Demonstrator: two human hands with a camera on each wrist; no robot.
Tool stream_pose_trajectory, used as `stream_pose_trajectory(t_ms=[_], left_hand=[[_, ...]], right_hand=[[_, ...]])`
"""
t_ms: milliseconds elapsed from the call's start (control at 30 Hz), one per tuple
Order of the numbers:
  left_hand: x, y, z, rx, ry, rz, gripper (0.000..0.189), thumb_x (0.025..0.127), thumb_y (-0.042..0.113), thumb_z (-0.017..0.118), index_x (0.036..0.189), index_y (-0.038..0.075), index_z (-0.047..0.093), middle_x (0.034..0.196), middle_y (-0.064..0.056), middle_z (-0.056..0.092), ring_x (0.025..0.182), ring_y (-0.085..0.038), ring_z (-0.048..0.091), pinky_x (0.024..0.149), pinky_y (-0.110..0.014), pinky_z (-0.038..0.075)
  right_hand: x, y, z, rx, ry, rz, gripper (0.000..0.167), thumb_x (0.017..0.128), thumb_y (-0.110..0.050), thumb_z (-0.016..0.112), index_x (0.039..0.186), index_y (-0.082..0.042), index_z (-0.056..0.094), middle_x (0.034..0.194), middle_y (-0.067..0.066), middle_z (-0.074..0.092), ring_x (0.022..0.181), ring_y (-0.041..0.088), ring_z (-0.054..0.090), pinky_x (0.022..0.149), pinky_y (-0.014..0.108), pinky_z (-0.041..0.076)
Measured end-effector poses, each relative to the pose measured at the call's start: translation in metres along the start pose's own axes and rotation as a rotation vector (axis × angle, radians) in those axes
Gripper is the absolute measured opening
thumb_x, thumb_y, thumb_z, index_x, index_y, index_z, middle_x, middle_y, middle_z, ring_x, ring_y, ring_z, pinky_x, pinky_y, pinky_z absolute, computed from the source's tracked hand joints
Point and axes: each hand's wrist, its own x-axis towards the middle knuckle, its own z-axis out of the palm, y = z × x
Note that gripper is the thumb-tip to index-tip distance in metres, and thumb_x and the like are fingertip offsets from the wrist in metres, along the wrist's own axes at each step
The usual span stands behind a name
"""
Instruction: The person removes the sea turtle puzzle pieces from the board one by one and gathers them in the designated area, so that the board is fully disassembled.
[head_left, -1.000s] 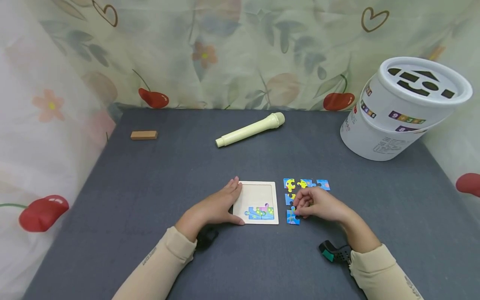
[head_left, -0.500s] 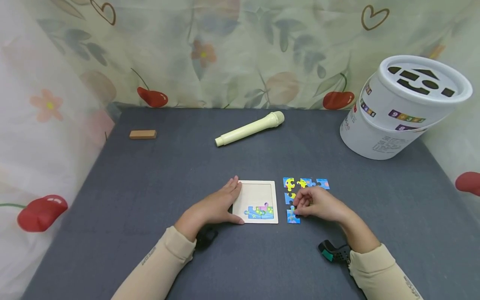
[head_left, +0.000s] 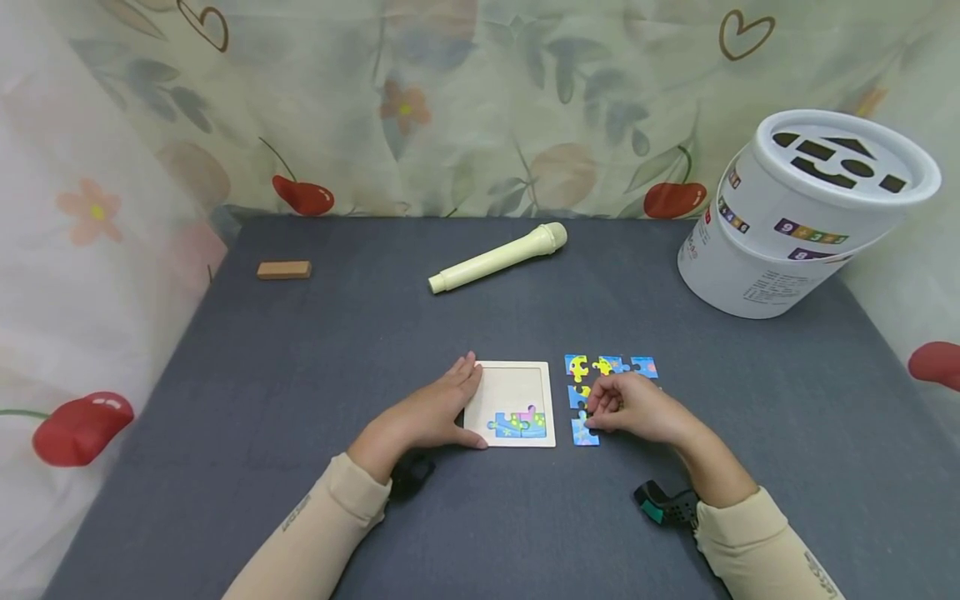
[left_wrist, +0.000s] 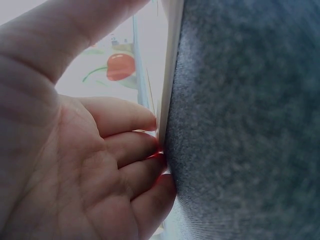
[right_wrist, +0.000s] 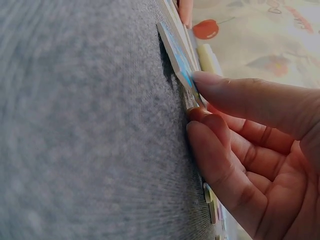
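My right hand [head_left: 636,407] pinches a blue puzzle piece [head_left: 584,433] at its right side. In the right wrist view, the thumb lies on the corner of the piece [right_wrist: 176,54], and a dark shadow shows beneath its tilted edge. My left hand [head_left: 437,408] rests against the left side of a square wooden puzzle tray [head_left: 510,364], fingers along the edge and thumb at the near corner. Two joined pieces [head_left: 519,424] lie in the near part of the tray. Other loose pieces [head_left: 576,367] lie beyond my right hand, partly hidden by it.
A cream toy microphone [head_left: 498,258] lies farther back on the dark table [head_left: 360,325]. Far left sits a small wooden block [head_left: 283,270]. A large white bucket [head_left: 757,275] with shaped holes in its lid stands at the back right. Patterned curtains [head_left: 480,108] surround the table.
The blue piece in my right hand has tilted up slightly and its face looks paler. Both hands stay almost where they were; the head view has shifted a little.
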Motion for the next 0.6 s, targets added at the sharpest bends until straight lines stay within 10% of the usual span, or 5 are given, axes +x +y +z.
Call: stream_pose_trajectory(t_ms=[600], left_hand=[[-0.0005, 0.0012, -0.0006, 0.000, -0.001, -0.003, 0.101, 0.077, 0.040, 0.074, 0.149, 0.002, 0.013, 0.158, -0.011, 0.001, 0.146, -0.022, -0.001, 0.118, -0.038, 0.014]], right_hand=[[-0.0007, -0.0028, 0.0026, -0.026, 0.020, 0.003, 0.015, 0.078, -0.007, 0.073, 0.082, 0.000, 0.061, 0.069, 0.003, 0.058, 0.060, 0.008, 0.053, 0.054, 0.021, 0.048]])
